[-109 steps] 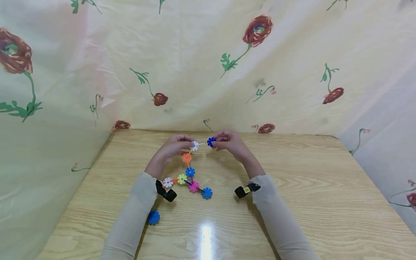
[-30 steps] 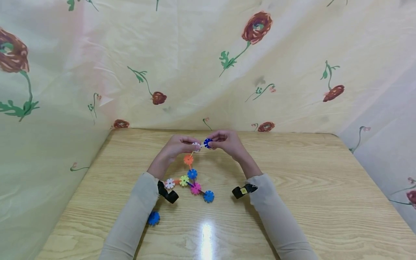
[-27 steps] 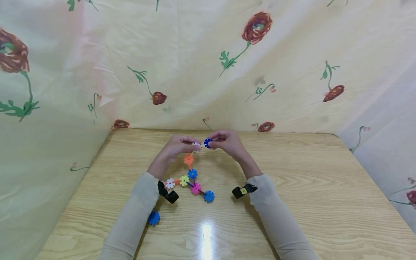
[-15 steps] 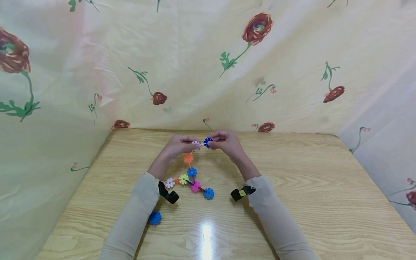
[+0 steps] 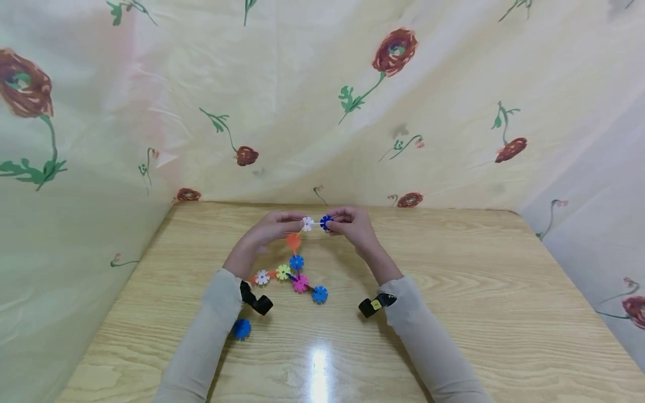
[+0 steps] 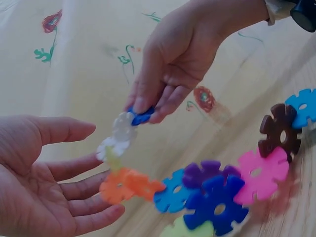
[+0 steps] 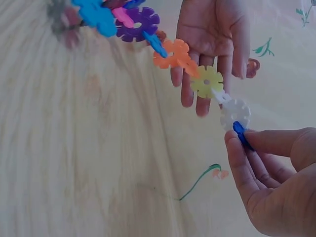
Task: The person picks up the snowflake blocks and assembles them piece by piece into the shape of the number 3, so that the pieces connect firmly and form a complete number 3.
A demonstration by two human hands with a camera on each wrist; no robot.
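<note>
My right hand (image 7: 281, 173) pinches a dark blue notched disc (image 7: 241, 133) between thumb and fingers. That interlocking disc is joined to a clear-white disc (image 7: 235, 114), the end of a chain of linked discs. Along it come a yellow disc (image 7: 207, 81), an orange disc (image 7: 173, 53) and a purple disc (image 7: 138, 24). My left hand (image 6: 54, 173) has its thumb apart from its fingers, close by the white and orange part of the chain. In the head view the chain hangs down to a pink disc (image 5: 300, 284), where it branches to a blue disc (image 5: 319, 294) and a lime disc (image 5: 283, 272).
A loose blue piece (image 5: 242, 328) lies on the wooden table (image 5: 478, 313) beside the left sleeve. Flowered cloth (image 5: 302, 112) hangs behind the table's far edge and along both sides. Black wrist straps (image 5: 256, 299) stick out below both hands.
The left thumb, earlier pressed over the white disc, has come off it, and the left fingers have loosened. The right hand keeps its pinch on the dark blue disc; the orange disc has turned.
</note>
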